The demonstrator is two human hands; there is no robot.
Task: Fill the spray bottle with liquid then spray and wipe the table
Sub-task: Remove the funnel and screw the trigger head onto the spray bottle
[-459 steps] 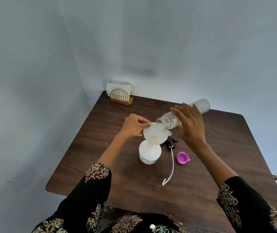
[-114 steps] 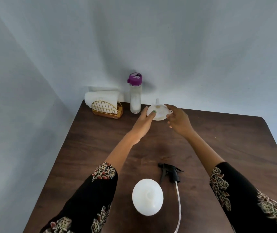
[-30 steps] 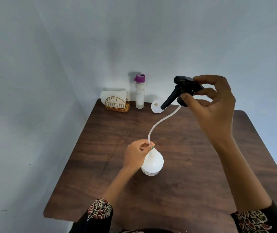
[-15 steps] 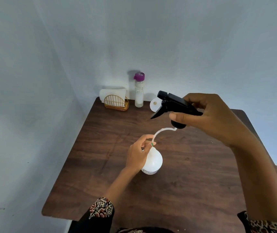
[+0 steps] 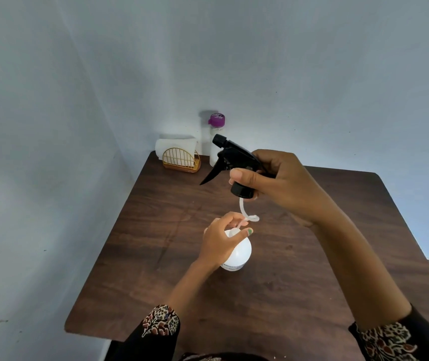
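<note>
Now right hand (image 5: 281, 183) grips spray head (image 5: 234, 157); left hand (image 5: 221, 241) pinches tube (image 5: 243, 212) at bottle (image 5: 239, 254).

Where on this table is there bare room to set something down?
Bare wood along the table's right side and near edge. Crowded at the far left corner: napkin holder and purple-capped bottle; the centre holds the spray bottle under both hands.

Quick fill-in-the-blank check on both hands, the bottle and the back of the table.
The right hand holds the black ____ head.
The left hand guides the tube into the white ____.
The bottle at the wall wears a ____ cap.
Answers: sprayer; bottle; purple
</note>
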